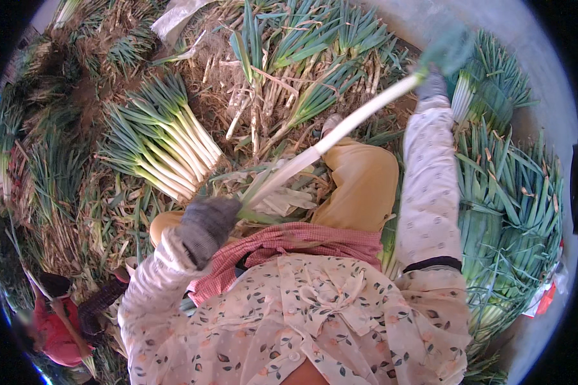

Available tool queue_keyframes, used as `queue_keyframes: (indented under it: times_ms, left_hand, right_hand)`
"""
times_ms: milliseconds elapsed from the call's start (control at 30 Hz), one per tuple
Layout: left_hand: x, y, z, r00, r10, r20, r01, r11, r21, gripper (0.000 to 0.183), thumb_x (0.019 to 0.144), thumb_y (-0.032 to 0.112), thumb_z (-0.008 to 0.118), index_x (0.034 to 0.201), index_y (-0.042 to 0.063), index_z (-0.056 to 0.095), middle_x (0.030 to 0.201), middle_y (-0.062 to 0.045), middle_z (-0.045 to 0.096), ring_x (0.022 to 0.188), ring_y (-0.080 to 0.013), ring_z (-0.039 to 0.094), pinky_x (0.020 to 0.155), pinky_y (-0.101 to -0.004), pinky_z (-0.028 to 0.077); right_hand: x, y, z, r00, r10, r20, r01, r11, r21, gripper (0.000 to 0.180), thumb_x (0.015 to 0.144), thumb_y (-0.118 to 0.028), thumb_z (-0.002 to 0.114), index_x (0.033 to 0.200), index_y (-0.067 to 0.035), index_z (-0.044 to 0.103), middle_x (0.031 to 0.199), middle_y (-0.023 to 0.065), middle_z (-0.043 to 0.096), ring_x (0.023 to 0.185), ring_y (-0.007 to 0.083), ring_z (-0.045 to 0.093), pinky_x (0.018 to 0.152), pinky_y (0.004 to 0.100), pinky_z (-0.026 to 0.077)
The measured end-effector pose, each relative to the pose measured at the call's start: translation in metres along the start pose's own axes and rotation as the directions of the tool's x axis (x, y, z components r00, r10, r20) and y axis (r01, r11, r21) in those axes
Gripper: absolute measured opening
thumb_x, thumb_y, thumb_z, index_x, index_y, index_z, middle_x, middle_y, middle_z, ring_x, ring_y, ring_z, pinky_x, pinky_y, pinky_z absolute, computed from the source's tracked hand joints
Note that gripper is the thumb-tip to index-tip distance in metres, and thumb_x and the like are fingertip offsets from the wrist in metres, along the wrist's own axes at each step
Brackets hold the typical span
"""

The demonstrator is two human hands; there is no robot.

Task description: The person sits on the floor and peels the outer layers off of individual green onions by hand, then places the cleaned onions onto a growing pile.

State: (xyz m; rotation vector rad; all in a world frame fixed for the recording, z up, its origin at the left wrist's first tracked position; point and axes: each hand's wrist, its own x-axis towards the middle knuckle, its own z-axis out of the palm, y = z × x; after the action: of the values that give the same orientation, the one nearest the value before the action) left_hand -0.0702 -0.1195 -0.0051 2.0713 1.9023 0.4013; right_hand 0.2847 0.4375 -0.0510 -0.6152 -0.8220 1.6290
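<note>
My right hand, in a grey glove and stretched out at the upper right, holds a long white-stemmed green onion where its stem meets the blurred green leaves. The stalk slants down across my lap. Near its lower end, my left hand, gloved in grey and blurred by motion, is closed on a pale strip of outer leaf along the stalk. To the upper left of that hand lies a row of clean green onions, their white ends towards me.
Untrimmed green onions with dry roots lie ahead. Big green onion bundles stand along my right side, beside pale sheeting. Leaf scraps cover the ground at left. A person in red is at the lower left.
</note>
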Motion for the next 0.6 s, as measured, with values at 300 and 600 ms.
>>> queue_keyframes:
  times_ms: [300, 600]
  left_hand:
    - [-0.018, -0.013, 0.024, 0.991, -0.132, 0.022, 0.131, 0.990, 0.051, 0.020, 0.068, 0.012, 0.060, 0.086, 0.005, 0.059, 0.075, -0.016, 0.059, 0.072, -0.0337, 0.057, 0.063, -0.0404, 0.045]
    - [-0.053, -0.028, 0.020, 0.987, -0.097, -0.127, 0.081, 0.989, -0.120, 0.020, 0.071, 0.013, 0.059, 0.090, 0.007, 0.061, 0.076, -0.016, 0.060, 0.071, -0.0324, 0.058, 0.063, -0.0368, 0.046]
  right_hand:
    - [-0.015, -0.063, 0.041, 0.905, -0.126, -0.407, 0.085, 0.989, -0.118, 0.032, 0.088, -0.022, 0.045, 0.113, -0.003, 0.041, 0.102, 0.0177, 0.051, 0.087, 0.0338, 0.053, 0.080, 0.0536, 0.045]
    - [-0.017, -0.083, 0.012, 0.908, -0.198, -0.368, 0.096, 0.956, -0.277, 0.035, 0.089, -0.030, 0.040, 0.113, -0.005, 0.043, 0.104, 0.0168, 0.051, 0.091, 0.0322, 0.052, 0.083, 0.0532, 0.043]
